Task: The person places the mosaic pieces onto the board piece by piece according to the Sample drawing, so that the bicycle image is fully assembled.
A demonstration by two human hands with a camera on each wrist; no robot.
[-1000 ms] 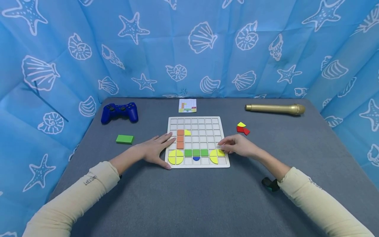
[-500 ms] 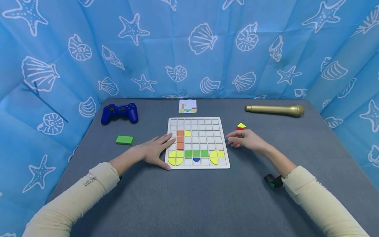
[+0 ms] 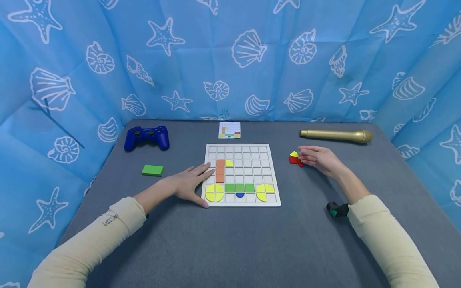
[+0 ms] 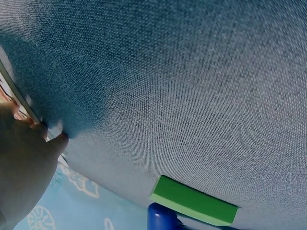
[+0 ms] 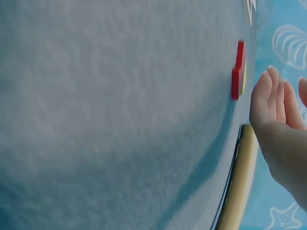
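Observation:
A white grid board [image 3: 248,164] bears three orange squares [image 3: 220,171], a lone yellow quarter-circle [image 3: 229,163], three green squares [image 3: 239,187] and a blue half-round piece [image 3: 239,195]. Yellow quarters make a full disc [image 3: 214,193] at its lower left and three-quarters of one [image 3: 261,196] at lower right. My left hand [image 3: 187,186] rests with spread fingers along the board's left edge. Right of the board, my right hand [image 3: 322,160] hovers beside red pieces [image 3: 293,160] and a loose yellow quarter-circle [image 3: 293,153]. In the right wrist view, its fingers are fairly straight, apart from the red pieces [image 5: 238,72].
Behind the board lies a small printed pattern card [image 3: 229,130]. A blue game controller [image 3: 147,137] and a green block [image 3: 153,171] are at left. At the back right is a gold microphone [image 3: 336,136]. A blue shell-print curtain [image 3: 201,60] surrounds the table's far sides.
My right hand has left the board's lower right corner and moved right and away from me to the loose red and yellow pieces. My left hand has stayed on the board's edge.

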